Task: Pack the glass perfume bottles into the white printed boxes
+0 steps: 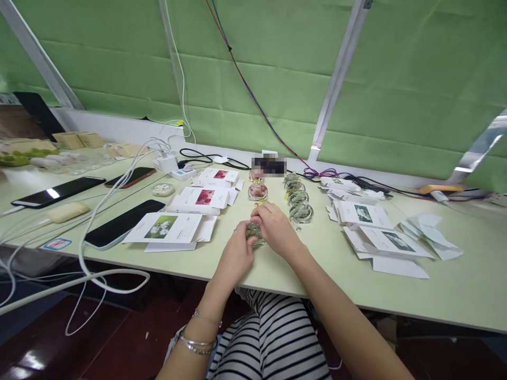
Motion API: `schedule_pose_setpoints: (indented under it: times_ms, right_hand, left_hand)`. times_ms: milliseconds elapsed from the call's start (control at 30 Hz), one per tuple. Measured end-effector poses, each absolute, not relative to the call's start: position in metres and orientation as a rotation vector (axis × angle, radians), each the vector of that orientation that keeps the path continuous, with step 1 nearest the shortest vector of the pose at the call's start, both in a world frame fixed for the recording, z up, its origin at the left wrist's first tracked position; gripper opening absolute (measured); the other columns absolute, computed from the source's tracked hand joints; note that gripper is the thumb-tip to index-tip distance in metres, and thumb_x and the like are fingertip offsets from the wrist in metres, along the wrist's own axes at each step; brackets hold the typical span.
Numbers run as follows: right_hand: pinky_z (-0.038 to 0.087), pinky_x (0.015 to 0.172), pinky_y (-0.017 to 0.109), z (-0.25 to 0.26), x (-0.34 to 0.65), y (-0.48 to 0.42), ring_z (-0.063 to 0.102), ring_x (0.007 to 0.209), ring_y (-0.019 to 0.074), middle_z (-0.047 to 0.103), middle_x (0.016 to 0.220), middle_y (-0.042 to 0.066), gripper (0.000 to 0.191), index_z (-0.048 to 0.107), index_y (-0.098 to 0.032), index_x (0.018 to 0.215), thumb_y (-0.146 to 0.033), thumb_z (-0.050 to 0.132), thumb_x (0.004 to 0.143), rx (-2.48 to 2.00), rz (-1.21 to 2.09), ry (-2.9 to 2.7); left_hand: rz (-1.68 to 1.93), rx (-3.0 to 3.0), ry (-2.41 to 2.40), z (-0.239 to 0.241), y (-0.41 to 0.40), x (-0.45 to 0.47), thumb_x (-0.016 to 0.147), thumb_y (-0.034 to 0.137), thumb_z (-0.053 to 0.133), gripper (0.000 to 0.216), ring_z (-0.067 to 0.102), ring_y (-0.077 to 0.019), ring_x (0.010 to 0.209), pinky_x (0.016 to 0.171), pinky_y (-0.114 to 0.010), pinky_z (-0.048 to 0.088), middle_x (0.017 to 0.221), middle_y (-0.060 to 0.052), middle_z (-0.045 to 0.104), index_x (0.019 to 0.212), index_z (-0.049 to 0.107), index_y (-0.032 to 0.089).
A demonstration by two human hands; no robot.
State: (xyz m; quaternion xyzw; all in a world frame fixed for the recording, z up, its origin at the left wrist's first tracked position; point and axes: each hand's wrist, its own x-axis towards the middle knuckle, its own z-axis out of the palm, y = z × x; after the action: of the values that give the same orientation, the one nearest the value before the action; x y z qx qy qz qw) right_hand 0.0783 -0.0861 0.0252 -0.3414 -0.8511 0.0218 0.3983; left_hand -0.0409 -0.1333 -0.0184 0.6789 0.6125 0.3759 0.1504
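Near the table's front edge, my left hand (pixel 238 252) is closed round the side of a small clear glass bottle (pixel 254 232) with greenish contents. My right hand (pixel 275 226) has its fingers closed over the top of the same bottle, hiding its neck. Just beyond my fingers lies a round glass bottle with pink contents (pixel 257 191), and another pink one sits behind it. To the right of my hands, several round glass bottles with green contents (pixel 301 212) lie in a row leading away from me.
White cartons with pink or green flower pictures (pixel 206 197) lie on the left; more flower-printed cartons (pixel 366 214) and crumpled paper (pixel 430 235) are on the right. Phones (pixel 124 224), an earbud case (pixel 163 189) and white cables (pixel 85 237) occupy the left. Dark cables (pixel 364 184) run along the back.
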Motion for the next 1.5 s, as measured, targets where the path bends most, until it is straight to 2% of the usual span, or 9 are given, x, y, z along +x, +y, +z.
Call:
schedule_pose_setpoints:
  times_ms: [133,267,500,833,933,1100,1200,1367,1500]
  right_hand:
    - [0.044,0.072,0.028,0.082,0.1,-0.078,0.053,0.076,0.0135,0.056,0.08,0.003,0.022,0.053,-0.019,0.083,-0.026,0.034,0.093,-0.754,-0.045,-1.727]
    - [0.043,0.072,0.028,0.127,0.124,-0.064,0.055,0.075,0.0126,0.059,0.076,0.0,0.02,0.057,-0.018,0.085,-0.034,0.045,0.088,-0.723,0.135,-1.712]
    - [0.044,0.07,0.028,0.048,0.108,-0.052,0.059,0.071,0.0136,0.066,0.077,0.0,0.006,0.06,-0.019,0.082,-0.016,0.057,0.077,-1.095,0.421,-1.915]
    - [0.039,0.073,0.029,-0.014,0.07,-0.044,0.055,0.08,0.0174,0.064,0.079,0.004,0.005,0.06,-0.018,0.078,-0.014,0.058,0.078,-1.235,0.353,-2.294]
    - [0.039,0.081,0.032,-0.017,0.075,-0.045,0.053,0.091,0.0188,0.064,0.09,0.005,0.005,0.061,-0.019,0.081,-0.017,0.056,0.08,-1.125,0.347,-2.263]
    - [0.039,0.09,0.034,-0.007,0.086,-0.062,0.052,0.1,0.0178,0.06,0.105,0.008,0.021,0.058,-0.018,0.1,-0.024,0.04,0.09,-0.906,0.4,-2.052]
    - [0.042,0.087,0.033,-0.005,0.093,-0.081,0.054,0.099,0.0182,0.058,0.114,0.009,0.034,0.05,-0.018,0.117,-0.029,0.049,0.085,-0.817,0.573,-2.182]
    - [0.044,0.083,0.033,0.008,0.114,-0.092,0.058,0.094,0.0197,0.063,0.102,0.007,0.029,0.055,-0.017,0.107,-0.027,0.056,0.08,-0.941,0.531,-2.095]
    - [0.043,0.082,0.033,0.031,0.122,-0.067,0.058,0.094,0.0208,0.063,0.102,0.007,0.031,0.055,-0.017,0.107,-0.028,0.058,0.078,-1.07,0.367,-1.829]
  left_hand:
    - [1.062,1.93,1.771,-0.02,-0.133,-0.041,0.084,0.017,0.04,0.027,0.058,-0.0222,0.089,0.077,-0.036,0.047,0.099,-0.009,0.059,0.111,0.042,0.017]
    - [1.113,1.919,1.774,-0.021,-0.133,-0.042,0.084,0.018,0.041,0.029,0.057,-0.0228,0.094,0.081,-0.038,0.046,0.104,-0.01,0.059,0.112,0.043,0.016]
    - [1.458,1.662,2.022,-0.028,-0.13,-0.049,0.079,0.015,0.043,0.031,0.052,-0.0265,0.103,0.09,-0.044,0.042,0.107,-0.013,0.055,0.11,0.045,0.014]
    - [1.447,1.667,2.001,-0.028,-0.131,-0.048,0.08,0.017,0.044,0.029,0.052,-0.0274,0.102,0.089,-0.046,0.042,0.105,-0.012,0.056,0.109,0.045,0.015]
    - [1.446,1.687,1.994,-0.027,-0.131,-0.048,0.08,0.017,0.044,0.029,0.052,-0.0278,0.102,0.088,-0.045,0.042,0.105,-0.013,0.056,0.109,0.045,0.014]
    - [1.402,1.713,1.938,-0.025,-0.133,-0.049,0.081,0.019,0.042,0.03,0.052,-0.0274,0.104,0.089,-0.045,0.042,0.108,-0.014,0.057,0.11,0.046,0.013]
    - [1.282,1.798,1.788,-0.023,-0.136,-0.051,0.083,0.026,0.043,0.033,0.055,-0.0255,0.102,0.089,-0.043,0.043,0.11,-0.012,0.058,0.113,0.046,0.015]
    - [1.213,1.802,1.561,-0.019,-0.134,-0.05,0.09,0.042,0.031,0.047,0.048,-0.0218,0.118,0.098,-0.039,0.039,0.129,-0.012,0.05,0.129,0.037,0.016]
    - [1.068,1.929,1.799,-0.015,-0.119,-0.041,0.089,0.033,0.035,0.05,0.033,-0.0264,0.13,0.105,-0.044,0.028,0.139,-0.016,0.038,0.133,0.033,0.01]
